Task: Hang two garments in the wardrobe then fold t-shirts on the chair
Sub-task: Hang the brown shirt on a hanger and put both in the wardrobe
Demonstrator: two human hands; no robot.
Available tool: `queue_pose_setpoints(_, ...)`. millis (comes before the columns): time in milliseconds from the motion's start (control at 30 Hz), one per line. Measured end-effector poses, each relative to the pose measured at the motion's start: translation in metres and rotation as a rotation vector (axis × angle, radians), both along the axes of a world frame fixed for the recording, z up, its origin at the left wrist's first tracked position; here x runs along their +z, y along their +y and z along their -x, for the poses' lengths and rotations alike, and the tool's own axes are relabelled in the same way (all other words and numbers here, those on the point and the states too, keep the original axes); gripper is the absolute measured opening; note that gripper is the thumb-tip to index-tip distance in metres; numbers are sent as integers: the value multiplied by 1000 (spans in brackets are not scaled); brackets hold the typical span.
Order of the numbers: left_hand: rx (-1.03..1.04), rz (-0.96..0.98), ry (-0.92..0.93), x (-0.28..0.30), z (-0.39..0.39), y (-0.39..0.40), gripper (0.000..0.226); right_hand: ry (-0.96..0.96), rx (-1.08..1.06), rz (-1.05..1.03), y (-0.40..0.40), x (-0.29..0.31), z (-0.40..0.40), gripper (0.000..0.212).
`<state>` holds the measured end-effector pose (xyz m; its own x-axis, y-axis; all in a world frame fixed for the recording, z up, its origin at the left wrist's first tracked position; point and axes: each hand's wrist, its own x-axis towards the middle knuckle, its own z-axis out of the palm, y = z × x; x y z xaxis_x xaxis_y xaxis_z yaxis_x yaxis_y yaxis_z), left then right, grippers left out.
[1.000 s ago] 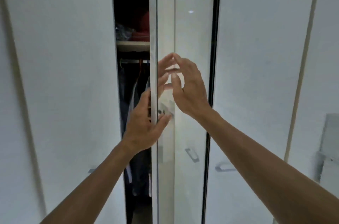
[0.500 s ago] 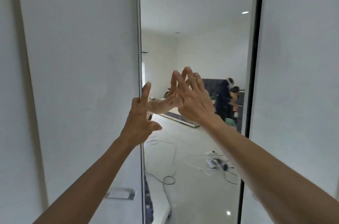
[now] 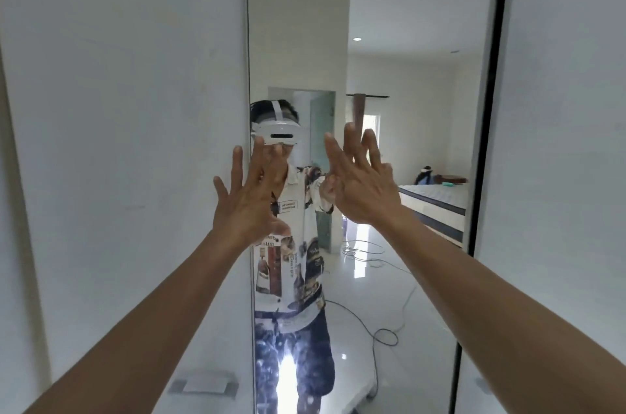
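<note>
A mirrored wardrobe door (image 3: 406,108) fills the middle of the head view, flush between a white door (image 3: 135,142) on the left and another white door (image 3: 569,142) on the right. My left hand (image 3: 250,200) is raised with its fingers spread across the seam between the left door and the mirror. My right hand (image 3: 362,183) is up with straight fingers at the mirror surface. Neither hand holds anything. The wardrobe's inside, the garments and the chair are out of sight.
The mirror reflects a person in a patterned shirt, a bed (image 3: 437,203) and cables (image 3: 379,329) on a glossy white floor. A recessed handle (image 3: 203,386) sits low on the left door.
The mirrored door has swung shut, hiding the clothes that hung inside. My left hand let go of the door's edge and both hands now lie flat against the doors.
</note>
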<state>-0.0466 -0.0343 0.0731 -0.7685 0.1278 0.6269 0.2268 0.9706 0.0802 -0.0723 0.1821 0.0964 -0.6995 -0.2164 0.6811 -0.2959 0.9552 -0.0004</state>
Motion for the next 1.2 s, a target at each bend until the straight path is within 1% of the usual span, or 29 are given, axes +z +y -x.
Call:
queue_pose_setpoints(267,-2,-25,-10,0,17,1,154,-79,25,6,-1,7,10,74)
queue_pose_setpoints(367,20,-17,29,-3,19,3,152,-20,14,-27,0,8,8,73)
queue_pose_setpoints(433,6,-26,150,-10,22,10,140,69,10,-8,5,8,-4,67)
queue_pose_setpoints(500,-57,-32,314,-20,22,28,117,133,-3,45,18,10,-18,57)
queue_pose_setpoints(533,-103,-40,384,-25,23,41,104,158,-33,50,27,10,-24,55)
queue_pose_setpoints(567,-156,-60,423,-30,22,57,91,167,-74,41,38,10,-27,55)
queue_pose_setpoints(600,-205,-88,419,-34,21,74,80,170,-117,31,50,11,-29,57)
queue_pose_setpoints(700,-313,-126,319,-48,21,129,59,156,-257,-24,86,15,-34,60)
queue_pose_setpoints(800,-405,-121,202,-59,17,181,52,141,-389,-96,126,17,-37,51)
queue_pose_setpoints(933,-596,-180,12,-66,16,241,61,72,-471,-200,169,20,-37,46)
queue_pose_setpoints(1000,-703,-257,-131,-66,17,273,70,36,-501,-263,190,22,-38,44)
queue_pose_setpoints(1100,-787,-410,-366,-61,20,309,82,5,-490,-312,210,25,-40,48)
queue_pose_setpoints(1167,-805,-499,-447,-61,25,333,82,-1,-473,-345,221,24,-38,53)
queue_pose_setpoints(1200,-801,-537,-449,-61,29,342,76,4,-464,-364,223,24,-38,55)
